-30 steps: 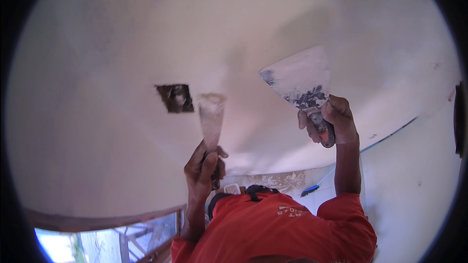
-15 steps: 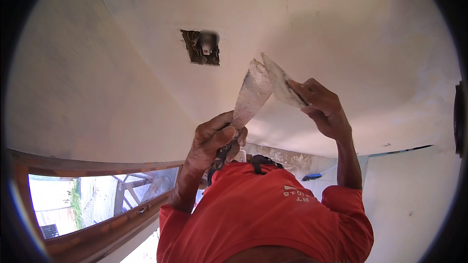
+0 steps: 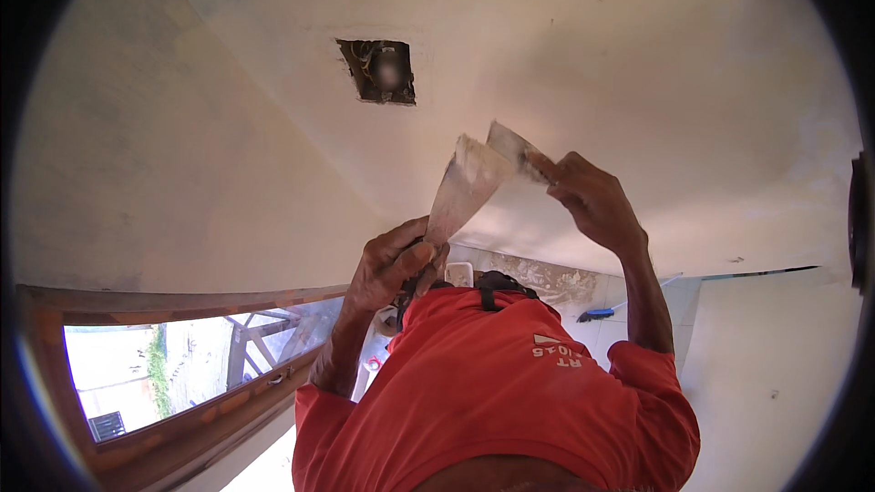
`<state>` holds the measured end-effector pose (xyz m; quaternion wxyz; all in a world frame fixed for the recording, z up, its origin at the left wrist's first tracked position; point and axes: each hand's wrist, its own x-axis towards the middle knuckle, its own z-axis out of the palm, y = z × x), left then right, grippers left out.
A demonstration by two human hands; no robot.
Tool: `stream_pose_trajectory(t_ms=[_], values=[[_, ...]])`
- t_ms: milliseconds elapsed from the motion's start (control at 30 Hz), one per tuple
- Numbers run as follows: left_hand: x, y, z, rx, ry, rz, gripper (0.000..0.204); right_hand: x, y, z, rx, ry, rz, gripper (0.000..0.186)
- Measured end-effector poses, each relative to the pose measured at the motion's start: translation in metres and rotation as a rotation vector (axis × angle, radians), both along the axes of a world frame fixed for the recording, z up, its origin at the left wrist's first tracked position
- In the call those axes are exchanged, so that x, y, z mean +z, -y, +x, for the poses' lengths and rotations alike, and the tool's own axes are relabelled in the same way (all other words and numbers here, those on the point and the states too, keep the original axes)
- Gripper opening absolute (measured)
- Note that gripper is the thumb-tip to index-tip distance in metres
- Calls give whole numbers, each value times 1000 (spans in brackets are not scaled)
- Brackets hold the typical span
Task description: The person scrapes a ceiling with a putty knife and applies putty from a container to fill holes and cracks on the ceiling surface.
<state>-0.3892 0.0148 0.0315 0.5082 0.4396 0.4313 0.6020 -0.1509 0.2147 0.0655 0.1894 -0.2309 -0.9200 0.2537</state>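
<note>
My left hand (image 3: 394, 262) is closed round the dark handle of a putty knife (image 3: 465, 189). Its wide, putty-smeared blade points up and away from me. My right hand (image 3: 594, 196) grips a smaller flat scraper (image 3: 510, 146) along its edge, fingers pressed on the blade. The scraper meets or overlaps the far right corner of the putty knife's blade; the exact contact is hard to make out. Both tools are held in front of a pale plastered surface (image 3: 656, 109).
A square cut-out (image 3: 375, 73) with wires and a blurred round object lies beyond the tools. At lower left is a wood-framed window (image 3: 210, 305). Below are a blue-bristled broom (image 3: 597, 314) and a white container (image 3: 460, 273). A dark object (image 3: 858, 223) sits at the right edge.
Both hands and tools have shifted slightly toward me. The scraper is turned more edge-on, and less of its face shows against the putty knife's blade.
</note>
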Motion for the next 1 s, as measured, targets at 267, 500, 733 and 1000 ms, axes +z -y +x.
stream_pose_trajectory(t_ms=[267, 500, 733, 1000], values=[[17, -6, 9, 217, -52, -70, 25, 26, 33, 7, -244, -153, 104, 56], [25, -17, 22, 202, -228, -128, 28, 21, 57, -16, -229, -2, 298, 70], [4, -28, 18, 302, -394, -14, 25, 9, 54, -13, -246, 81, 269, 68], [18, -38, -4, 552, -308, 24, 33, 50, 4, 50, -157, -141, -518, 33]])
